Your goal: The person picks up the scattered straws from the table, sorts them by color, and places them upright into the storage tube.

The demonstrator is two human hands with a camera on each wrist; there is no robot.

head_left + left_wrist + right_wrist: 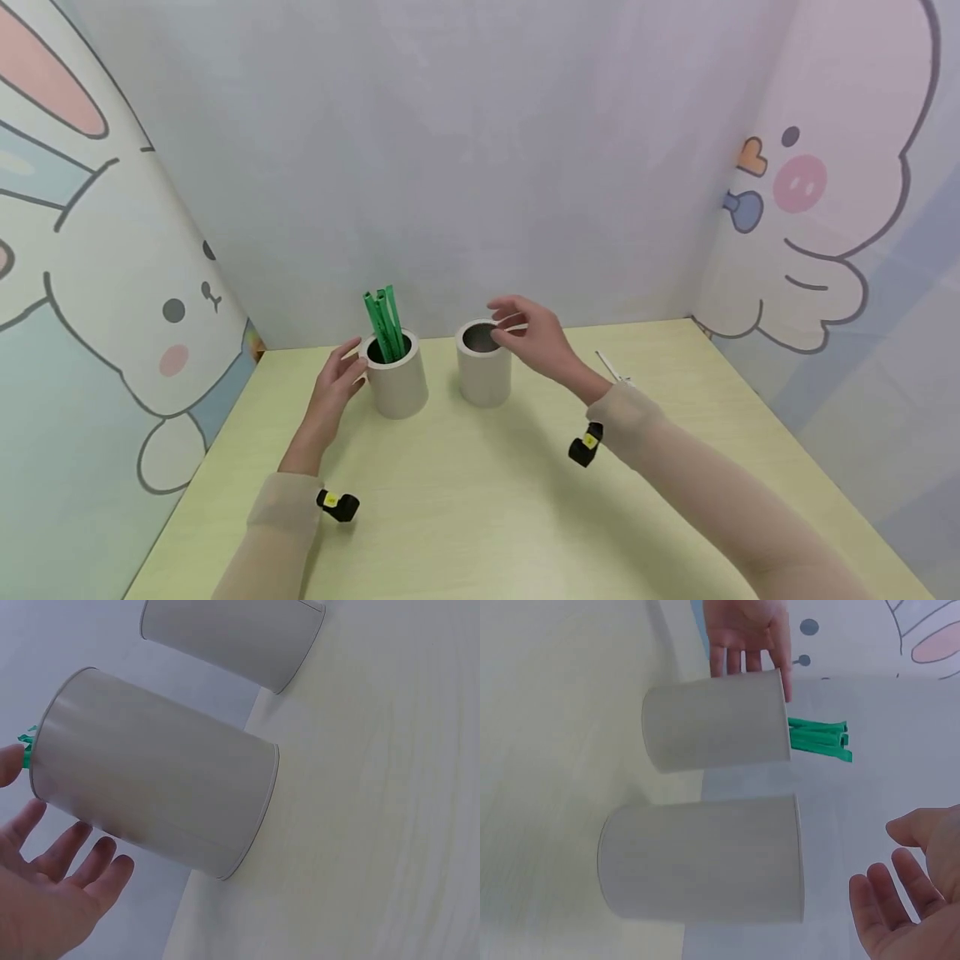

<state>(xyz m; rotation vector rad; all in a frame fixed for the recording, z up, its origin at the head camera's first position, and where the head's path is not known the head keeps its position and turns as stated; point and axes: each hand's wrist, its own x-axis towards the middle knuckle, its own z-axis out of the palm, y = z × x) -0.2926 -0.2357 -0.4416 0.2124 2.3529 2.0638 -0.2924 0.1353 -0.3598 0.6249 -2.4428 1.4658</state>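
Observation:
Two off-white cylindrical pots stand upright on the table. In the head view, the left pot (400, 392) contains several long green strips (385, 323) that poke out above its rim. My left hand (332, 396) is at that pot's left side, with fingers loosely bent near the rim; the left wrist view shows the fingertips (75, 831) at its wall, and I cannot tell if they touch. No strips show in the dark mouth of the right pot (483, 382). Beside and above its rim is my right hand (538, 340), fingers relaxed, apart from the pot in the right wrist view.
A thin white item (615, 367) lies on the table behind my right forearm, partly hidden. The pale yellow table (450, 517) meets a plain grey-white curtain (480, 167) at the back. Cartoon-printed sheets (112, 350) hang at both sides.

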